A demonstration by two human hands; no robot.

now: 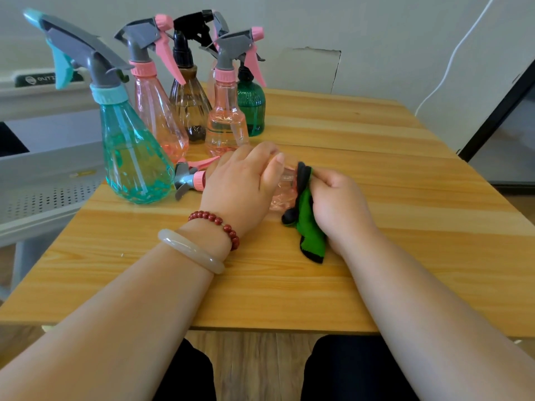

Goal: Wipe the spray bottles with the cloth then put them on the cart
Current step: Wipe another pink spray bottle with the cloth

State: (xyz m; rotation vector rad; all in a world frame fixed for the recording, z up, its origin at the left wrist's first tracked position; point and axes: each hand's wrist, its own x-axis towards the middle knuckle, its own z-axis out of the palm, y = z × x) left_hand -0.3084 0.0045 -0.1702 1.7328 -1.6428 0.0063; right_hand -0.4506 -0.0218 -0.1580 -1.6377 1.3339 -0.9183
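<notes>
1. The right half of the worktop (390, 157) is bare. A hand can slide there, near or far.
2. The near strip, around both arms, is open too.
3. Far left, bottles stand packed close: teal bottle (130, 151), tall pink bottle (157, 111), brown bottle (189, 107), short pink bottle (227, 124), green bottle (252, 110). Their triggers stick out up high.
4. In the middle, the lying bottle (285, 195), the cloth (308, 224), the left hand (240, 183) and the right hand (338, 198) fill the space.
5. The lying bottle's spray head nearly touches the teal bottle.
6. The cart (49, 169) sits left, lower than the worktop; the near-left edge is open toward it.
</notes>
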